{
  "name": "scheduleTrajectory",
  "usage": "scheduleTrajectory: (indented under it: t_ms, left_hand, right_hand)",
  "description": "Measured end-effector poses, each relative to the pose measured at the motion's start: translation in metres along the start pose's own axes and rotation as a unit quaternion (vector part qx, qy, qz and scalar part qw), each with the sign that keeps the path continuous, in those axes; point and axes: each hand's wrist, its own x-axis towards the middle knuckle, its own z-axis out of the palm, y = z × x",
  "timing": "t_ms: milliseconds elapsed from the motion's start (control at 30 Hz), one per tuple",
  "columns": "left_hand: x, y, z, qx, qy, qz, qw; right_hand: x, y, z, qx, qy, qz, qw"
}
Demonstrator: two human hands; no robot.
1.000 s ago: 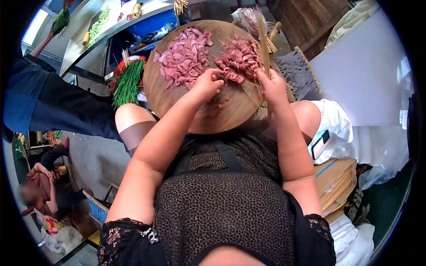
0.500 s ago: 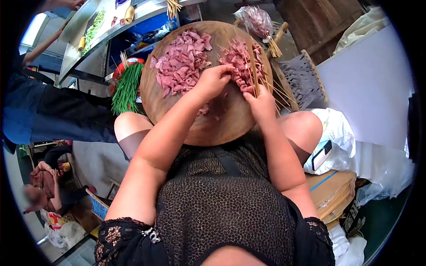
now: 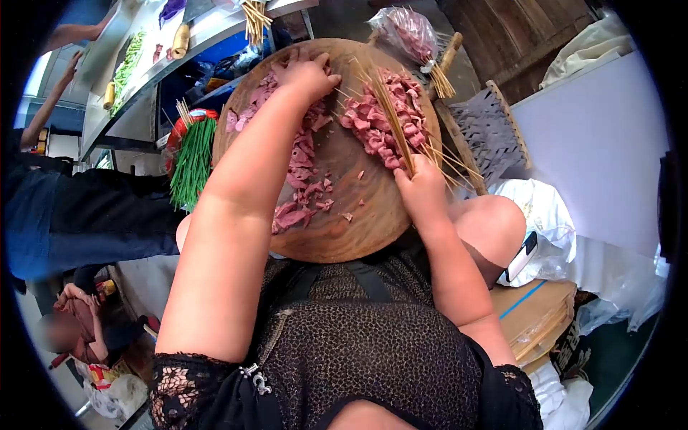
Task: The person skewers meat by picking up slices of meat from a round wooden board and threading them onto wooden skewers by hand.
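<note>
On a round wooden board (image 3: 351,240) lie loose slices of raw meat (image 3: 301,161) at the left and a heap of skewered meat (image 3: 376,125) at the right, its sticks pointing to the lower right. My left hand (image 3: 304,75) reaches over the far part of the loose meat, fingers spread and bent at its edge; nothing shows held in it. My right hand (image 3: 419,179) is closed round a bundle of thin bamboo sticks (image 3: 390,118), which slants up and left over the skewered heap.
Left of the board are green vegetables (image 3: 193,158) in a red bag and a long metal table (image 3: 154,72). A bag of skewered meat (image 3: 405,36) lies beyond the board. A person in dark blue (image 3: 93,208) stands left; another person (image 3: 82,315) sits farther back.
My left hand has moved from the skewered heap up and left to the loose meat, and its fingers have spread. My right hand still holds the sticks, now slanting more to the left.
</note>
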Motion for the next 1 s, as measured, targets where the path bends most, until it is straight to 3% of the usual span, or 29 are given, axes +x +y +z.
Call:
scheduleTrajectory:
  t_ms: [33, 133, 267, 333, 533, 667, 700, 833, 1000]
  left_hand:
    - [0.002, -0.005, 0.011, -0.027, 0.056, 0.010, 0.998]
    - [-0.002, -0.018, 0.011, -0.074, 0.041, 0.011, 0.996]
    - [-0.031, -0.032, 0.011, -0.065, 0.110, 0.141, 0.982]
    - [-0.047, -0.034, 0.008, -0.079, 0.111, 0.156, 0.978]
    - [-0.100, -0.032, 0.006, -0.089, 0.133, 0.314, 0.936]
    - [-0.142, -0.026, 0.008, -0.065, 0.092, 0.312, 0.943]
    - [-0.154, -0.026, 0.004, -0.073, 0.150, 0.336, 0.927]
    - [-0.190, -0.033, 0.014, -0.117, 0.139, 0.294, 0.938]
    - [-0.232, -0.040, 0.018, -0.063, 0.198, 0.270, 0.940]
  right_hand:
    - [0.000, -0.001, 0.000, -0.010, 0.000, -0.008, 1.000]
    - [0.000, 0.003, 0.003, -0.002, 0.017, -0.032, 0.999]
    - [0.000, -0.003, -0.001, 0.026, -0.007, 0.002, 1.000]
    - [-0.001, -0.004, -0.002, 0.021, 0.002, -0.011, 1.000]
    - [-0.003, -0.002, 0.000, 0.030, 0.004, -0.017, 0.999]
    - [-0.006, 0.001, 0.001, 0.000, 0.013, -0.035, 0.999]
    - [-0.007, 0.000, 0.001, -0.004, 0.016, -0.033, 0.999]
    - [-0.010, -0.001, 0.000, -0.004, 0.018, -0.040, 0.999]
    - [-0.013, 0.008, -0.001, 0.022, 0.027, -0.082, 0.996]
